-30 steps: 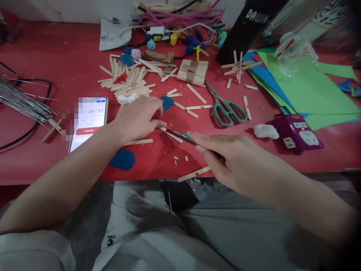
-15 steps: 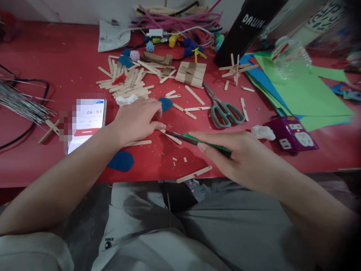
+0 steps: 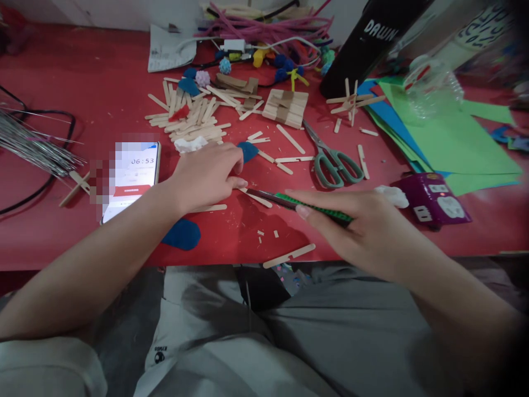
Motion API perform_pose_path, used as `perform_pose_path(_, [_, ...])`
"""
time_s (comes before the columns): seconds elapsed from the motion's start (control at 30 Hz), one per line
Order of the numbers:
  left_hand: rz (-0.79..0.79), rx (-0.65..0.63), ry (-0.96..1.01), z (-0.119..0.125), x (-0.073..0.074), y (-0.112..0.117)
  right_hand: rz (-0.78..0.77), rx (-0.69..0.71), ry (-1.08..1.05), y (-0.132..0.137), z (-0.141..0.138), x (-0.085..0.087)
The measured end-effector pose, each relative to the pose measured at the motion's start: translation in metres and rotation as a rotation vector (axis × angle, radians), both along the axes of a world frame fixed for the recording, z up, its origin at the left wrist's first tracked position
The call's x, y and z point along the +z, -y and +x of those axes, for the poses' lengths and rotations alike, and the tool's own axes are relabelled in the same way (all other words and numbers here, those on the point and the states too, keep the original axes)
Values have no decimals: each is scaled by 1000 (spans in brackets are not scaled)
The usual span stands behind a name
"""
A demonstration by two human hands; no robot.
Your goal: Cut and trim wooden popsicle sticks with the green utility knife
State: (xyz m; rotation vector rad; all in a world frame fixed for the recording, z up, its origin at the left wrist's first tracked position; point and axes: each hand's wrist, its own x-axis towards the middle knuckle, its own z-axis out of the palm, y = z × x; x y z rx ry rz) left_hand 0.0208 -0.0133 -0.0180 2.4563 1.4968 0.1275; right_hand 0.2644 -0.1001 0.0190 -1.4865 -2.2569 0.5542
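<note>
My left hand (image 3: 206, 175) presses a wooden craft stick (image 3: 261, 201) against the red tabletop (image 3: 231, 237), thumb and fingers closed near its far end. In my right hand (image 3: 363, 223) is a green utility knife (image 3: 316, 208), its dark blade angled left, with the tip on the stick beside my left thumb. Small wood chips lie just below. A notched craft stick (image 3: 289, 256) rests at the table's front edge. Another craft stick (image 3: 210, 208) and a blue felt piece (image 3: 184, 234) lie under and beside my left wrist.
Behind my left hand is a pile of craft sticks (image 3: 198, 118). Scissors (image 3: 336, 168) lie beyond the knife. A phone (image 3: 134, 176) and metal wires (image 3: 37, 146) are at left. A purple power strip (image 3: 433, 201), coloured paper (image 3: 463, 143) and a black bottle (image 3: 367, 49) are at right.
The view has shifted slightly, so the table's things appear a little further right. Both hands keep their hold, with the blade still at the stick. The phone's timer has advanced.
</note>
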Motion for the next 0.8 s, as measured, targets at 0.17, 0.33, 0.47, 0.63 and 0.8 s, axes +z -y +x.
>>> perform_pose_path(0.17, [11, -13, -1, -1, -1, 0, 131, -220, -140, -4, 13, 12])
perform_pose_path(0.33, [5, -5, -1, -1, -1, -1, 0, -53, 27, -10, 17, 1])
perform_pose_path(0.47, [5, -7, -1, -1, -1, -1, -23, -20, 39, -9, 11, -3])
perform_pose_path(0.63, [-13, -5, 7, -1, 0, -1, -57, 1, 53, -7, 2, -2])
perform_pose_path(0.8, [-9, -7, 9, 0, 2, 1, -81, 29, 31, -7, 1, -5])
